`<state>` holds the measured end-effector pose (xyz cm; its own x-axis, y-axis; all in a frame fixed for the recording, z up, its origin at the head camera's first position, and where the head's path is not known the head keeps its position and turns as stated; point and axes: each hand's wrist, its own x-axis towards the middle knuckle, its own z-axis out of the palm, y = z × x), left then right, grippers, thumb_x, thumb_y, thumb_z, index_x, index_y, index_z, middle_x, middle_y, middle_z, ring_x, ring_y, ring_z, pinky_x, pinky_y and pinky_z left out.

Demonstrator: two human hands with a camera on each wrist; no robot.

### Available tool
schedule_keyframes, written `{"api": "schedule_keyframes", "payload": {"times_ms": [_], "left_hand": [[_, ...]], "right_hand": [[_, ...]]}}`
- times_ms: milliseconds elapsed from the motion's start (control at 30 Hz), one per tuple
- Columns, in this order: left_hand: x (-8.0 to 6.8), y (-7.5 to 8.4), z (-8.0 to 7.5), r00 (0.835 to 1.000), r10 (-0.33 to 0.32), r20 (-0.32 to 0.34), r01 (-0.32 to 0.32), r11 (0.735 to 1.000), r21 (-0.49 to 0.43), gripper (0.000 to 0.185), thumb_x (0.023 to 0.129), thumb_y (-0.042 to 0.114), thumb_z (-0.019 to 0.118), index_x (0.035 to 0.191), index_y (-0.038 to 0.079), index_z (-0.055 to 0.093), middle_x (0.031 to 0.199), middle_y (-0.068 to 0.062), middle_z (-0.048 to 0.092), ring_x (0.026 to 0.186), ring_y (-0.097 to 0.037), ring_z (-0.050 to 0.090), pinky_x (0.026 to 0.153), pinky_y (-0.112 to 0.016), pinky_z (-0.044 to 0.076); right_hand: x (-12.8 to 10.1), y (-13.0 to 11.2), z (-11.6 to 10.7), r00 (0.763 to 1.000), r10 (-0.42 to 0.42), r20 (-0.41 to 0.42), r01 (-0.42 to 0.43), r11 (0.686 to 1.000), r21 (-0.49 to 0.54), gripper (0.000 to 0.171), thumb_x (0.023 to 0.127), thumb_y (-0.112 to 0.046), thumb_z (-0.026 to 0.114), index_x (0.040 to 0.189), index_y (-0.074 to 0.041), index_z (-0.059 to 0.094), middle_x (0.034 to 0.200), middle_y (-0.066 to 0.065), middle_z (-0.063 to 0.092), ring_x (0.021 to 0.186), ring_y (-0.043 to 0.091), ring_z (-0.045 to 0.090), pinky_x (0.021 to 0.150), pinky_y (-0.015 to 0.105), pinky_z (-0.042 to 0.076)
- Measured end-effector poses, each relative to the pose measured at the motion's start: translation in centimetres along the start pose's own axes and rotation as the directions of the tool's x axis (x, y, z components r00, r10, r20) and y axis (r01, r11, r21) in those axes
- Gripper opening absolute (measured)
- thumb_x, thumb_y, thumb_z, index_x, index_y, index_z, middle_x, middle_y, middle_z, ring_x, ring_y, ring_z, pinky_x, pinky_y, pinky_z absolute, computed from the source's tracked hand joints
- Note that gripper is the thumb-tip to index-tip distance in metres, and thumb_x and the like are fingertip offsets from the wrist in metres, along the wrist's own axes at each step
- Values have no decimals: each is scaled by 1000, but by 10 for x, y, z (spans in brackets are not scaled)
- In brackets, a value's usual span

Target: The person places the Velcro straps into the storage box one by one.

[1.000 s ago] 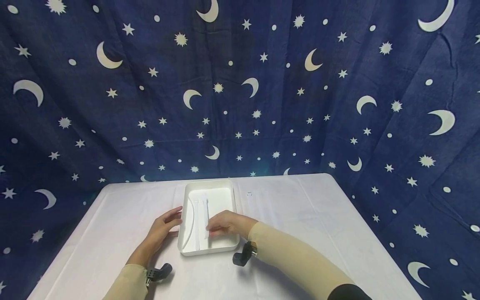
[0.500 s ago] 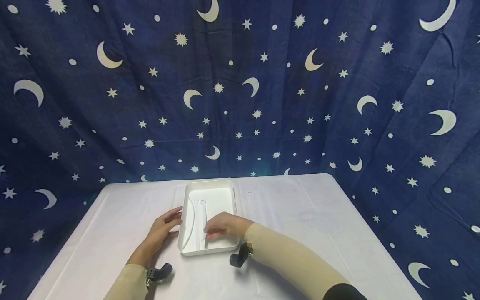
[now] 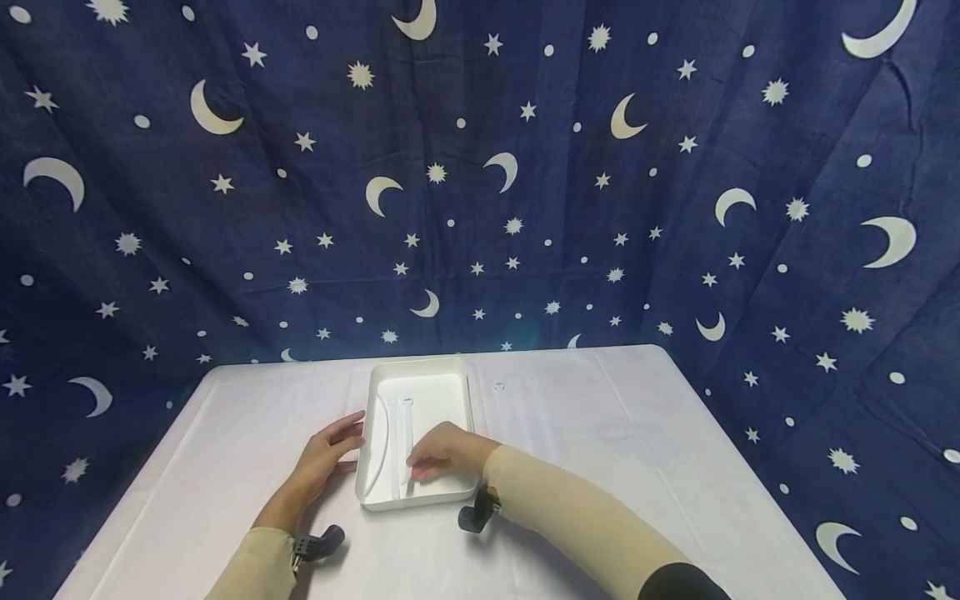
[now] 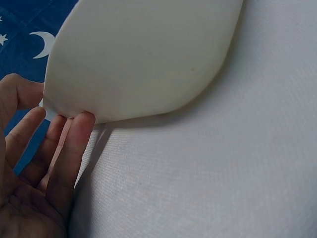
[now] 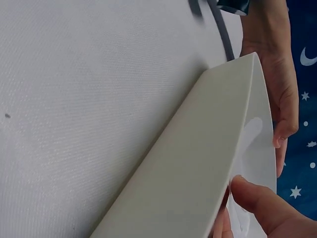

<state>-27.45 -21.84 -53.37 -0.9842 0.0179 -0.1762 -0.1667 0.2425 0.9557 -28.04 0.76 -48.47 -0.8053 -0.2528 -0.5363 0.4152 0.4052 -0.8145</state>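
Note:
A shallow white tray (image 3: 457,487) stands on the table. In it lie a thin curved white piece (image 3: 385,446), a flat white strip (image 3: 395,458) and a second white strip with a small head (image 3: 408,417). My right hand (image 3: 447,450) reaches over the tray's right side and pinches the lower end of that second strip; the fingertips are partly hidden. In the right wrist view, the thumb (image 5: 257,198) shows past the tray's rim. My left hand (image 3: 326,454) touches the tray's left wall with fairly straight fingers (image 4: 79,144).
Faint, almost see-through strips (image 3: 501,408) lie on the white tablecloth (image 3: 600,467) right of the tray. A dark blue curtain (image 3: 480,208) with moons and stars hangs behind the table. Each wrist wears a black camera (image 3: 318,546).
My right hand has moved slightly left with the strip, which now lies lower and beside the other strip in the tray. The left hand has stayed at the tray's wall.

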Motion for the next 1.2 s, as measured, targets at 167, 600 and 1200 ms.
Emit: {"api": "schedule_keyframes", "payload": {"times_ms": [167,600,1200], "left_hand": [[0,0,0,1000,2,4,-2,1000,-2,64,91,18,64,150,10,39,149,-24,43,133,-42,47,87,-38,62],[1,1,-1,1000,-9,17,10,1000,-21,65,91,17,64,150,10,39,149,-24,42,133,-43,46,87,-38,62],[2,0,2,1000,-27,-8,27,1000,1,64,90,18,64,149,12,41,148,-23,44,133,-42,47,87,-37,61]], "right_hand": [[0,-1,3,1000,-8,-28,7,999,-49,4,80,2,74,81,5,71,76,18,73,48,11,60,57,23,62],[-5,-5,2,992,-79,-98,53,969,-243,14,81,-5,77,69,-1,69,61,9,70,45,9,62,52,20,60],[-11,-4,-19,975,-177,-136,134,950,-281,10,80,-9,77,79,-2,70,66,8,69,50,13,65,50,19,58]]}}
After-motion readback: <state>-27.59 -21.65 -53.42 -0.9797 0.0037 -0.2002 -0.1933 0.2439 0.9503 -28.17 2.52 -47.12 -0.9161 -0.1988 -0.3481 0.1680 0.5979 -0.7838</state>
